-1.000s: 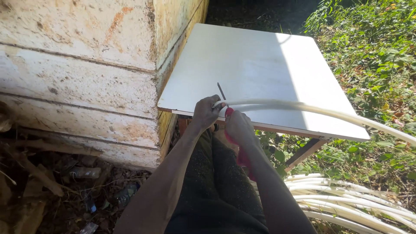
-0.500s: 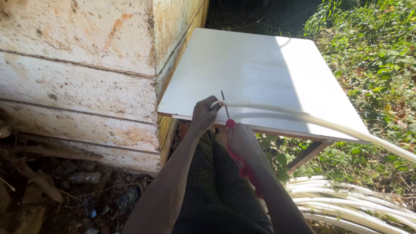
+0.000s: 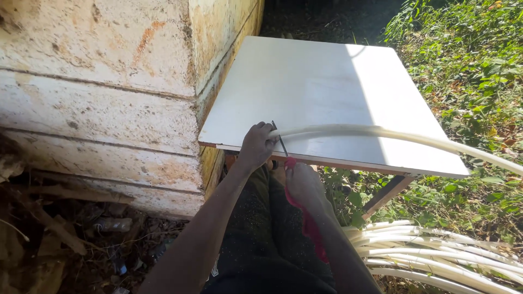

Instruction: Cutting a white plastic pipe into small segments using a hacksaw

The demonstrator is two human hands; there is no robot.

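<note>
My left hand (image 3: 257, 144) grips the near end of a long white pipe (image 3: 381, 134) and presses it on the front edge of a white board table (image 3: 316, 81). The pipe runs off to the right past the table's edge. My right hand (image 3: 303, 182) sits just below the table edge, closed around a red-handled hacksaw (image 3: 290, 163). Its thin dark blade (image 3: 279, 140) slants up across the pipe right beside my left hand. My dark trousers (image 3: 261, 245) fill the bottom centre.
A weathered, stained concrete wall (image 3: 98, 98) stands to the left, touching the table. Several more white pipes (image 3: 436, 256) lie on the ground at lower right. Green weeds (image 3: 468, 65) cover the right side. Debris and dry sticks (image 3: 65, 234) lie at lower left.
My right hand has drawn back toward me from the pipe to below the table edge, pulling the saw blade with it. My left hand stays on the pipe end.
</note>
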